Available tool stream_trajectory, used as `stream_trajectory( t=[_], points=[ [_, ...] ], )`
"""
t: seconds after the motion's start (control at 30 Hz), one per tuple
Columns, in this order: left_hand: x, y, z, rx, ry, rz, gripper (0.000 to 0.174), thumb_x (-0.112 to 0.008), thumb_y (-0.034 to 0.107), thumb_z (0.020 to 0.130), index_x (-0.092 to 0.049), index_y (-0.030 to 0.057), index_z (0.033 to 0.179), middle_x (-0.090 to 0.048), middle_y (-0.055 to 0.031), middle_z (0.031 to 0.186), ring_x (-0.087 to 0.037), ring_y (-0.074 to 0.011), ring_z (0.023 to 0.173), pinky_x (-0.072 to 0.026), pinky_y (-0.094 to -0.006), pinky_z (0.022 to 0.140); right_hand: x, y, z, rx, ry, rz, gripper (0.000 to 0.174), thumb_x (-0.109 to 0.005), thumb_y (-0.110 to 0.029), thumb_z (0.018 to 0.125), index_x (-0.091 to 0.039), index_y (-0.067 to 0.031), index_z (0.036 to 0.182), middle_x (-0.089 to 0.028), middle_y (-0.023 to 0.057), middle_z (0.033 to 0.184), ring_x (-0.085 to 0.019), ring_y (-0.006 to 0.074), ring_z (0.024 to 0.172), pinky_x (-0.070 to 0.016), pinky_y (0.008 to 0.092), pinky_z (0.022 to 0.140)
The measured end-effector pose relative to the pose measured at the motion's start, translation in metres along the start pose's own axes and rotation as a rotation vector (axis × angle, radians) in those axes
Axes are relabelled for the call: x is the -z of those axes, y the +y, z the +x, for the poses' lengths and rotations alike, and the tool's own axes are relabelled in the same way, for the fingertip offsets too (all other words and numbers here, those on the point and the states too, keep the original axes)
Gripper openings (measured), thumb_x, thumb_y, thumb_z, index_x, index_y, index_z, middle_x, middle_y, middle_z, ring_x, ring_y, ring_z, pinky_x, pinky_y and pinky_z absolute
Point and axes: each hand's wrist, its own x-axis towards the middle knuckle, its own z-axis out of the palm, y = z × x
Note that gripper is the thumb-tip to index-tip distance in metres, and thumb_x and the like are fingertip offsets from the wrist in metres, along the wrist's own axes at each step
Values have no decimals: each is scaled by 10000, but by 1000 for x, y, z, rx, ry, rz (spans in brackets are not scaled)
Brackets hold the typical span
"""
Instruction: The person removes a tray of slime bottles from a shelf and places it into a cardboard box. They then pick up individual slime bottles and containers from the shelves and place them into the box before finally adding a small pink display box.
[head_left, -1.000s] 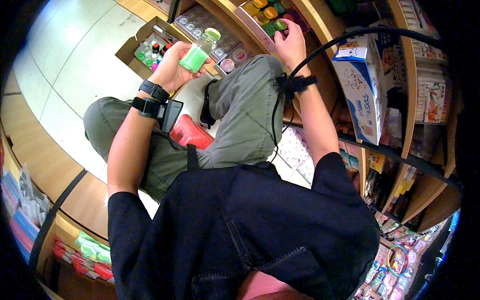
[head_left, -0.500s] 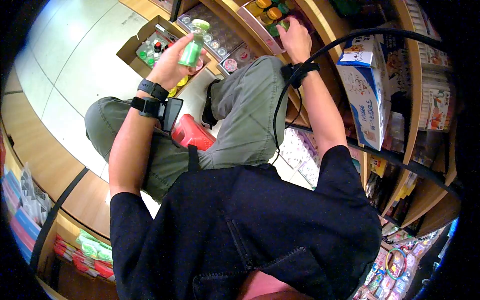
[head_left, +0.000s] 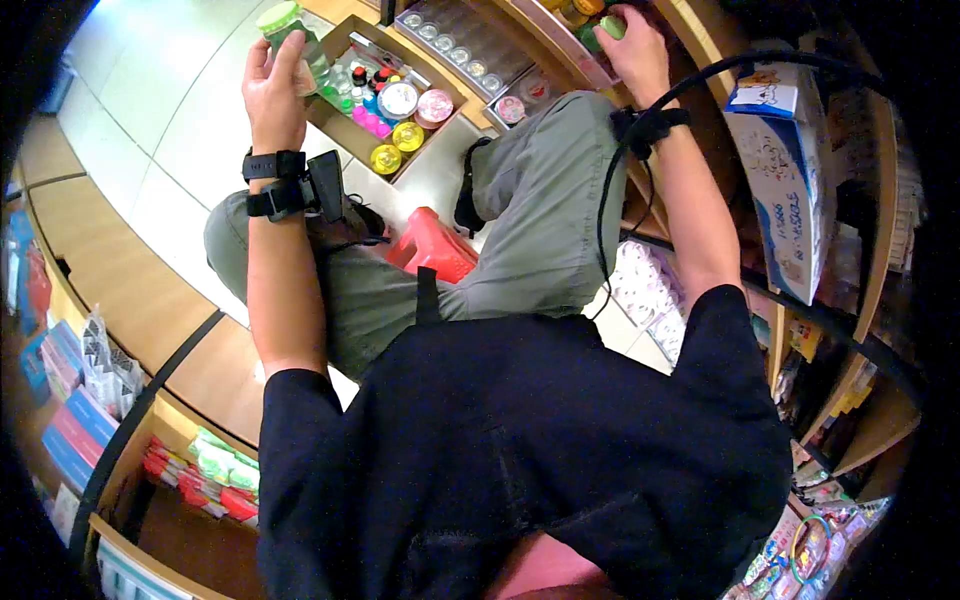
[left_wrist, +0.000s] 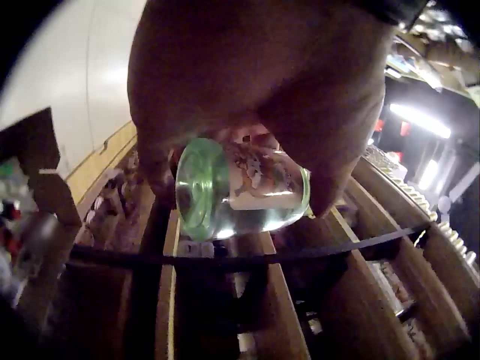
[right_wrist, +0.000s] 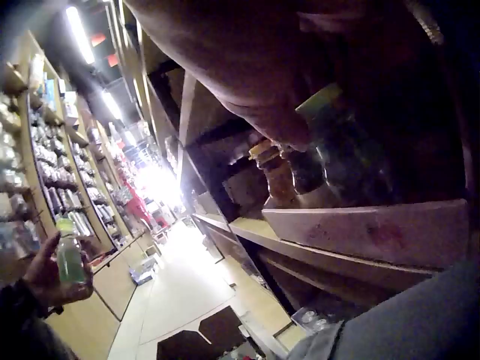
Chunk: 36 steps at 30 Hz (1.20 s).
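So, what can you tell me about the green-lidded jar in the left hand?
The jar is see-through, glass or plastic, with a pale green lid on top and green showing inside its lower part. A label covers part of its side, too blurred to read. The left hand grips it roughly upright, raised above the tiled floor.

My left fingers grip a clear, green-lidded bottle, lid on and uppermost, with green contents and a pictured label. My right fingers pinch a second green-capped bottle at its cap, its body behind the shelf box's pale front wall.
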Motion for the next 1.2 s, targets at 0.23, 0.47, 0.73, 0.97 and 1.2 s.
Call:
stream_trajectory(
  t=[0.23,0.47,0.73,0.97,1.2],
  points=[
    [14,-15,0,-151,97,533,317,-714,162,759,-582,-41,963,-637,-69,837,-597,-104,683,-485,-221,611,-3,26,-17,605,399,-83,295,-618,-124,776,-539,11,1027,-478,169,990,-507,334,909,-441,393,769],
    [39,-79,10,46,1,1492,444,-714,288,645,-601,5,967,-628,-196,898,-616,-332,841,-499,-381,756,-40,13,-30,673,83,297,325,-630,-152,744,-544,8,1014,-495,167,1024,-513,321,939,-426,363,816],
    [36,-147,20,779,-364,1931,473,-719,267,641,-624,56,1054,-603,-136,1110,-568,-257,1057,-463,-326,891,-108,21,-12,801,-53,358,307,-666,-156,724,-568,-50,996,-545,126,983,-555,310,914,-457,352,790],
    [80,-226,20,988,-173,1823,585,-701,427,691,-573,40,1109,-570,-162,1157,-551,-264,1082,-450,-341,909,-112,21,-9,645,-176,440,293,-674,-189,710,-582,-83,967,-522,138,999,-549,317,917,-457,367,804],
    [86,-238,27,1054,-349,1910,536,-684,457,702,-618,90,1087,-593,-103,1143,-574,-251,1046,-461,-348,888,-122,19,1,615,-269,456,288,-684,-158,694,-566,-61,939,-511,145,986,-539,318,930,-449,363,818]
  ],
)
